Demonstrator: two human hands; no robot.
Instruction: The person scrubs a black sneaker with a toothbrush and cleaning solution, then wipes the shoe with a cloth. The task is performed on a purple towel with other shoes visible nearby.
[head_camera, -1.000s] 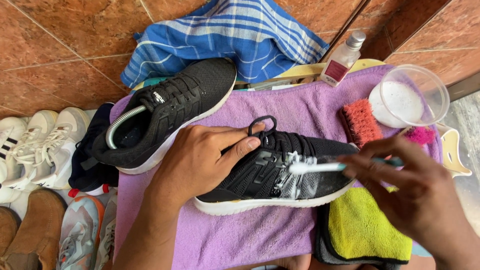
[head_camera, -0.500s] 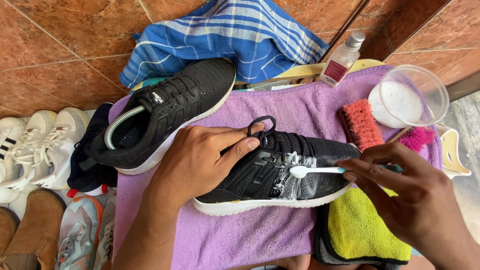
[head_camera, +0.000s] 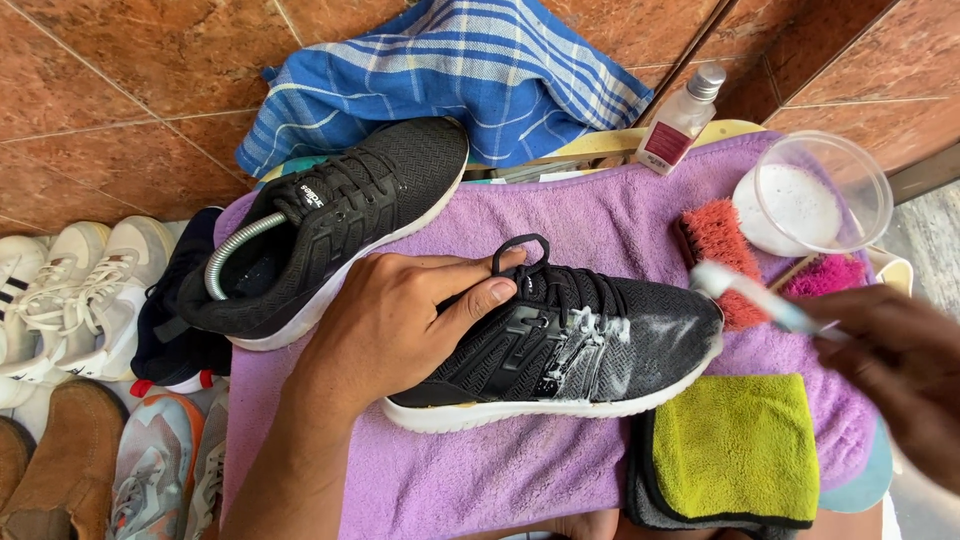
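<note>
- Left hand is clamped over the heel of the soapy black sneaker, which lies on the purple towel.
- Right hand grips a toothbrush, bristles just off the toe.
- Second black sneaker sits behind.

Light is even, soft daylight; shadows under my left hand are faint, no hard glare. My right hand and the toothbrush it holds are smeared with motion blur. The foamy black shoe stays sharp.
</note>
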